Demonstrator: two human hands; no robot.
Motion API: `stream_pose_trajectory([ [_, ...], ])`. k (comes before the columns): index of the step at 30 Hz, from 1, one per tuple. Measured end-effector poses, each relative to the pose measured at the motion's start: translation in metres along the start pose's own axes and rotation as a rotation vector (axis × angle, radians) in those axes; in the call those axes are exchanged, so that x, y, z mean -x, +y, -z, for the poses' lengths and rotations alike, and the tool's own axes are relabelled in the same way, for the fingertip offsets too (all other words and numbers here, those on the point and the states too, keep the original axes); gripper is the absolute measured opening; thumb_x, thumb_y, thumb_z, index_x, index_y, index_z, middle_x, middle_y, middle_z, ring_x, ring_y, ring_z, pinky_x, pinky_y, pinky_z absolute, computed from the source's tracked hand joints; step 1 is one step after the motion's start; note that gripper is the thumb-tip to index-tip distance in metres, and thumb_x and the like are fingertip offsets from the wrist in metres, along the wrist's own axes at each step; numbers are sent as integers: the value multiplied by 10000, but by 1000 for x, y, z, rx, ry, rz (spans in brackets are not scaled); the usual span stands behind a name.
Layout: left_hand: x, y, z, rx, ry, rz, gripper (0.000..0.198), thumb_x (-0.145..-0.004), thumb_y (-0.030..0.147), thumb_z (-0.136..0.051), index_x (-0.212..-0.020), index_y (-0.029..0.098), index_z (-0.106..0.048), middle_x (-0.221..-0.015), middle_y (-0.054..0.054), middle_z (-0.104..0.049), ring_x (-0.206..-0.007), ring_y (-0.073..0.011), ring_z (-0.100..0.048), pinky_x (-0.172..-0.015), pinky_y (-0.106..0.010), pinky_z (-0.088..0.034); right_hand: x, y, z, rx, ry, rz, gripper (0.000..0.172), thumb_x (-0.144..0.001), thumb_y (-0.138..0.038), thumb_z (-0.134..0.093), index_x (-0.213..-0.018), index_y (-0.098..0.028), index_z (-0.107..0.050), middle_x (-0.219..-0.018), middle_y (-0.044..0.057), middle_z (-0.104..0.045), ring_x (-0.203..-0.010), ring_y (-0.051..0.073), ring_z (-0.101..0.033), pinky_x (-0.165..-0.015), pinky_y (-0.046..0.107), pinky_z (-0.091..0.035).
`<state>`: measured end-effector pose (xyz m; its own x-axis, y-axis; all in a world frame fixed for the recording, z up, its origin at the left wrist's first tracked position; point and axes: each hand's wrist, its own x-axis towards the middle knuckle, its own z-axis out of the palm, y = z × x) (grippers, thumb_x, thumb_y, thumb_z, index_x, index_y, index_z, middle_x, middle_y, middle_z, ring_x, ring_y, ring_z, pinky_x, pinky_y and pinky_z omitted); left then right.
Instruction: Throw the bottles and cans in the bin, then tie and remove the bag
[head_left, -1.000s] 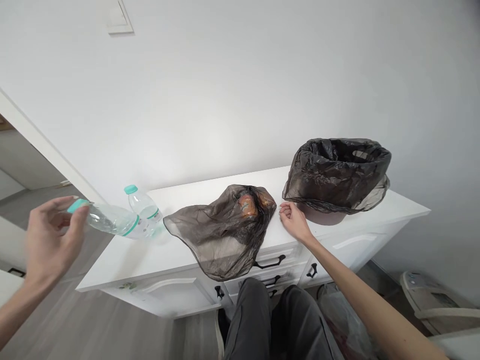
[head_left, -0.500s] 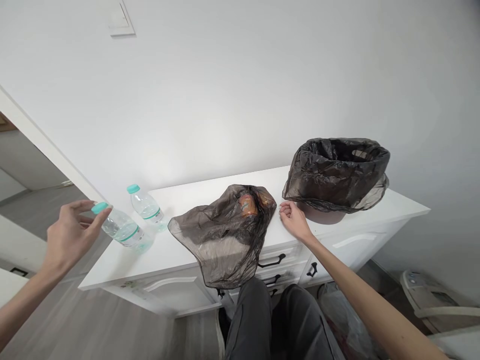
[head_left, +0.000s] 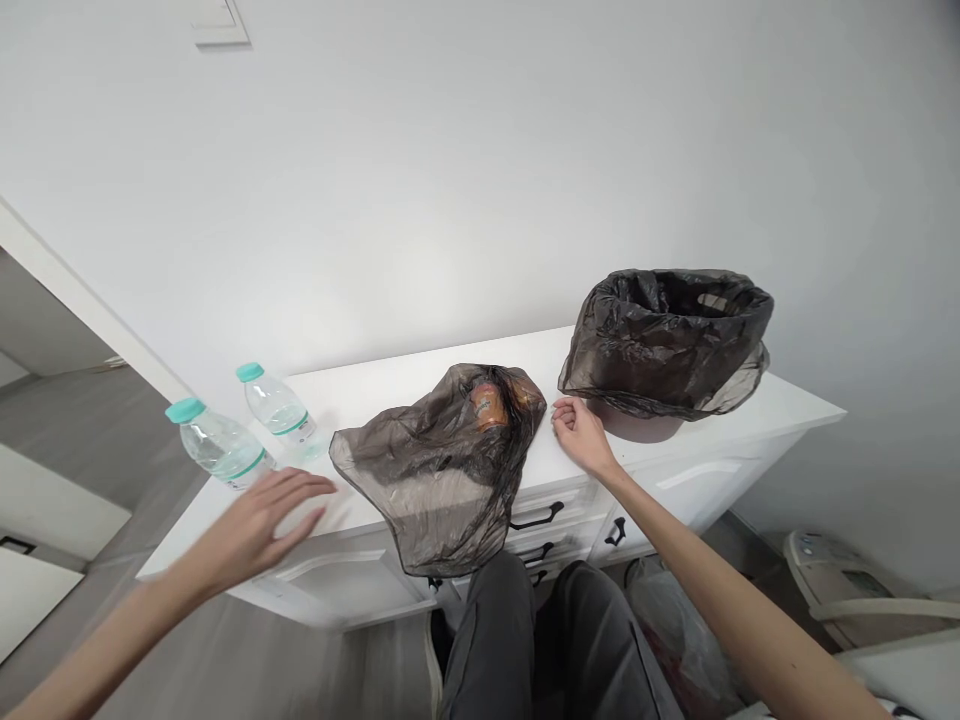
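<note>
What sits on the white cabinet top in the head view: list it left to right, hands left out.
Nearer green-capped bottle, farther green-capped bottle, loose dark plastic bag, bag-lined container.

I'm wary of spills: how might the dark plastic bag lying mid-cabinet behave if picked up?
The dark plastic bag would probably be floppy: its wrinkled, see-through film drapes over the front edge of the white cabinet. Its orange contents sit toward the right end, so lifting the loose left side might let them sag or slide.
</note>
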<state>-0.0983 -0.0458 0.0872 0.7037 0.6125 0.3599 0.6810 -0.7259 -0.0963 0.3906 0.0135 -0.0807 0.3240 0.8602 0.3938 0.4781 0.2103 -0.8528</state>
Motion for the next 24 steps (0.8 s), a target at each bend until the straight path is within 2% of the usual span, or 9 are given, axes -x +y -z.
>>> stream_pose_trajectory([
  [3,-12,25,-29,89,-107,-131,403,-1061,383,-366,-1217,281,-724,-1140,-72,-771,-1083,-248,-684,-969,-385,-550,0,-1,1,3,-4,-1,239,-796,-261,-521,-1024,-213,-575,-906,49,-696,-760,201,-658,-818,383,-535],
  [7,-38,46,-58,179,-171,-129,415,-1048,282,-363,-1290,249,-699,-1173,-92,-759,-1122,-261,-675,-1030,-423,-553,1,-4,1,6,-5,-8,237,-785,-264,-530,-1012,-214,-578,-902,54,-698,-755,204,-661,-809,383,-536],
  [10,-67,58,-75,240,-153,-121,488,-1004,221,-391,-1439,242,-609,-1317,-98,-714,-1280,-275,-623,-1112,-458,-525,1,-4,2,12,-2,-12,242,-784,-261,-535,-1015,-212,-585,-903,57,-700,-766,207,-665,-805,382,-537],
  [12,-88,65,-88,290,-144,-134,577,-975,173,-386,-1537,225,-510,-1493,-111,-607,-1424,-280,-525,-1186,-474,-466,1,-1,2,17,0,-9,249,-789,-257,-535,-1027,-211,-592,-908,56,-702,-772,206,-664,-813,382,-538],
  [14,-109,74,-101,352,-144,-141,644,-966,141,-359,-1605,204,-401,-1650,-120,-431,-1530,-278,-399,-1255,-485,-379,0,3,1,20,2,-5,258,-794,-251,-533,-1040,-210,-596,-914,53,-703,-773,203,-660,-823,381,-538],
  [16,-127,81,-116,420,-126,-122,675,-972,138,-346,-1642,212,-315,-1723,-107,-294,-1581,-272,-307,-1291,-484,-308,-1,7,1,22,4,-1,270,-794,-245,-531,-1053,-208,-598,-918,49,-703,-774,200,-659,-828,378,-537],
  [17,-136,84,-123,453,-105,-107,677,-978,146,-352,-1648,226,-294,-1730,-97,-278,-1590,-270,-285,-1298,-484,-290,-1,8,1,21,4,0,273,-794,-243,-530,-1057,-207,-598,-919,49,-702,-772,198,-658,-824,374,-536],
  [20,-154,88,-146,516,-21,-29,614,-1005,184,-375,-1615,251,-351,-1665,-96,-405,-1561,-272,-339,-1280,-495,-318,-3,10,0,10,3,-7,276,-796,-245,-530,-1060,-204,-597,-920,51,-701,-770,199,-658,-799,365,-537],
  [24,-164,83,-172,427,53,145,404,-1068,307,-418,-1427,216,-580,-1473,-139,-590,-1345,-288,-562,-1139,-504,-482,-4,8,0,7,14,4,257,-810,-246,-517,-1053,-205,-590,-905,48,-696,-758,199,-653,-798,367,-533],
])
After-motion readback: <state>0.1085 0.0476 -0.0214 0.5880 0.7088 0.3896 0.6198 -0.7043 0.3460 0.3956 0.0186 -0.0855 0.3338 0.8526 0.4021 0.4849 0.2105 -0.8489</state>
